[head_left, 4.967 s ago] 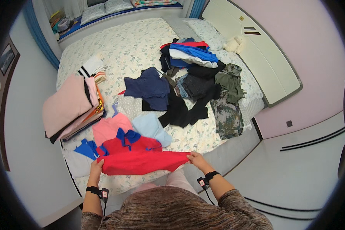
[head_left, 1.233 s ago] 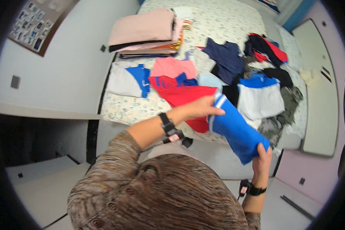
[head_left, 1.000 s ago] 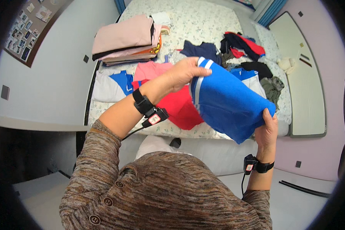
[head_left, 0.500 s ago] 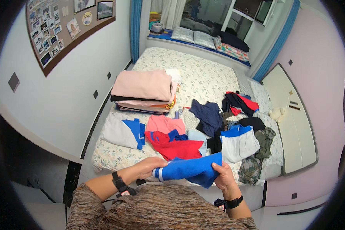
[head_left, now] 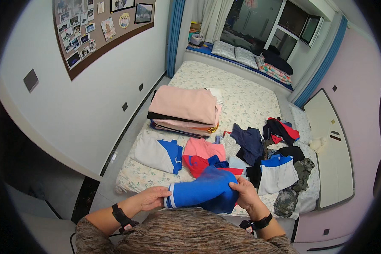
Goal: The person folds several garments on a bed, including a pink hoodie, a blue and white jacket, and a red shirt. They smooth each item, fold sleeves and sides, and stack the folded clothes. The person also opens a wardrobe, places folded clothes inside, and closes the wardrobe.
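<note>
Left hand (head_left: 150, 198): I see its grip pinching the striped end of the blue shirt (head_left: 203, 192).
Right hand (head_left: 245, 192): its grip squeezes the other end.
Blue shirt: held up near the bed (head_left: 245, 95), just before the red shirt (head_left: 201, 163).

Matt blue cloth garment (head_left: 203, 192), floral cloth bedspread (head_left: 241, 97)

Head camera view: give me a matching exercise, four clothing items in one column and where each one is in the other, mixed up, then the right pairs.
Items:
1. blue garment
2. pink folded stack
3. grey and blue top
4. camouflage garment

Places:
A. far part of the bed, towards the wall with the photo board
B. near right corner of the bed
C. held between both hands
D. flat near the bed's left edge

Pairs: 1-C, 2-A, 3-D, 4-B
</note>
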Demonstrator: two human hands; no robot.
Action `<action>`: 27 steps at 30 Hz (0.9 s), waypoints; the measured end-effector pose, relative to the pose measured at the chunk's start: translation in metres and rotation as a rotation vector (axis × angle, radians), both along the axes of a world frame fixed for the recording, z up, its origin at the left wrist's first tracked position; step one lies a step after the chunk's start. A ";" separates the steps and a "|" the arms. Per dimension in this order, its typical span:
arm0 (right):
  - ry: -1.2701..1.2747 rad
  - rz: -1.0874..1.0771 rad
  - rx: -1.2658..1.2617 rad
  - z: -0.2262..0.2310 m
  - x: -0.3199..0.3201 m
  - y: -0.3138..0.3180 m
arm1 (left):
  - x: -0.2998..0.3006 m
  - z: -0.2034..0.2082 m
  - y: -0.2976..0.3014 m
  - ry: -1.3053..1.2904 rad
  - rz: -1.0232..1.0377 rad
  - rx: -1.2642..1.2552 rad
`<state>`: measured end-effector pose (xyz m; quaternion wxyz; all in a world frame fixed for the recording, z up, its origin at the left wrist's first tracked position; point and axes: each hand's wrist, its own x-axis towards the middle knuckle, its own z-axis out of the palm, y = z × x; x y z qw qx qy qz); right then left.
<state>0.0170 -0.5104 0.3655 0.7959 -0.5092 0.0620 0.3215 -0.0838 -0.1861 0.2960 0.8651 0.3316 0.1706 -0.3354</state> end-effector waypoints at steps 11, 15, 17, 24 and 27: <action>0.134 0.178 0.102 0.007 0.037 -0.016 | 0.029 0.062 -0.028 -0.524 0.420 0.572; 0.087 0.226 0.097 0.004 0.048 -0.026 | 0.036 0.087 -0.038 -0.550 0.375 0.717; -0.024 0.196 0.073 0.003 0.055 -0.027 | 0.041 0.093 -0.040 -0.539 0.414 0.784; -0.318 0.107 0.121 0.022 0.084 -0.001 | 0.059 0.109 -0.032 -0.590 0.697 0.700; -0.344 0.133 0.128 0.043 0.096 0.014 | 0.054 0.121 -0.029 -0.539 0.761 0.696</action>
